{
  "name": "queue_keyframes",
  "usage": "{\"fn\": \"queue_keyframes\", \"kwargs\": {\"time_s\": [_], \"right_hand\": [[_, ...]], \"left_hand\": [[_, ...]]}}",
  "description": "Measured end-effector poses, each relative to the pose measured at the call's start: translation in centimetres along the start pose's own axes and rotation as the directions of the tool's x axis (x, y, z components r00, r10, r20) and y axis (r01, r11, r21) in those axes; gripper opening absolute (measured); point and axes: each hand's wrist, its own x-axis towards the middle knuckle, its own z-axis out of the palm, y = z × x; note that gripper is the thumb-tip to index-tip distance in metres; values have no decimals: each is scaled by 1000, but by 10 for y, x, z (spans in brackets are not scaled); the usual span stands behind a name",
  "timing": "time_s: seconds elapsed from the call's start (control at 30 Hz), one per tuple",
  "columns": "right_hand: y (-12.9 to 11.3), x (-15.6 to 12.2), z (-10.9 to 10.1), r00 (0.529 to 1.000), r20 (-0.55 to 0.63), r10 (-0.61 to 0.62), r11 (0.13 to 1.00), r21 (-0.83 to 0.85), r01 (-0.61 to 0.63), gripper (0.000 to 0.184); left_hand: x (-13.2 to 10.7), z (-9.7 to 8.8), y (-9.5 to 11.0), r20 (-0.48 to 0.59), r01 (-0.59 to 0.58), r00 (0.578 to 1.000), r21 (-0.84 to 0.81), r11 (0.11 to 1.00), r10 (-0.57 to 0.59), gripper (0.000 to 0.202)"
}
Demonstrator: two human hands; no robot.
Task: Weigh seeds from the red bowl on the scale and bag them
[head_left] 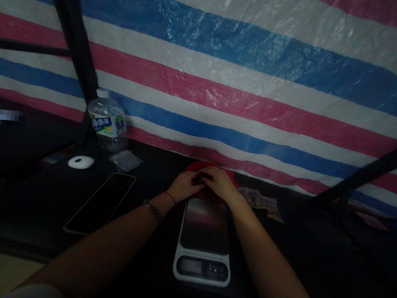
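My left hand (183,185) and my right hand (220,181) meet just past the far end of a small digital scale (204,242) on the dark table. Both hands have their fingers curled together over a red object (200,167) that lies behind the scale. Something small and dark sits between the fingertips; the dim light hides what it is. The scale's shiny platform is bare and its display faces me.
A phone (101,201) lies face up left of the scale. Behind it are a white round object (81,162), a water bottle (107,121) and a clear bag (125,159). Small packets (263,203) lie to the right. A striped tarp (226,68) forms the back wall.
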Motion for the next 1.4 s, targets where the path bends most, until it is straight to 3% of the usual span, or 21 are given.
{"fn": "queue_keyframes", "kwargs": {"time_s": [0.23,0.37,0.7,0.83,0.97,1.13,1.27,1.4], "right_hand": [[0,0,1,997,-77,24,994,106,-16,19],[5,0,2,993,-89,76,984,165,-61,26],[14,0,4,978,-156,137,989,68,-128,29],[10,-1,8,988,-122,96,993,84,-87,30],[6,-1,10,995,-81,57,996,80,-51,27],[7,0,10,987,-118,105,989,112,-92,30],[8,1,9,986,-101,131,986,117,-119,22],[8,2,7,968,-163,190,976,135,-169,17]], "left_hand": [[0,-1,3,-5,-8,1000,-5,1000,8,35],[0,0,1,-27,-12,1000,2,1000,12,37],[1,2,-5,-175,-42,984,-12,999,39,56],[1,2,-3,-166,-24,986,-7,1000,23,52],[1,0,0,-131,-80,988,1,997,80,51],[0,-1,4,-120,-98,988,-24,995,94,50],[0,-1,4,-119,-81,990,-26,996,77,58],[1,-1,2,-146,-70,987,-16,997,67,53]]}}
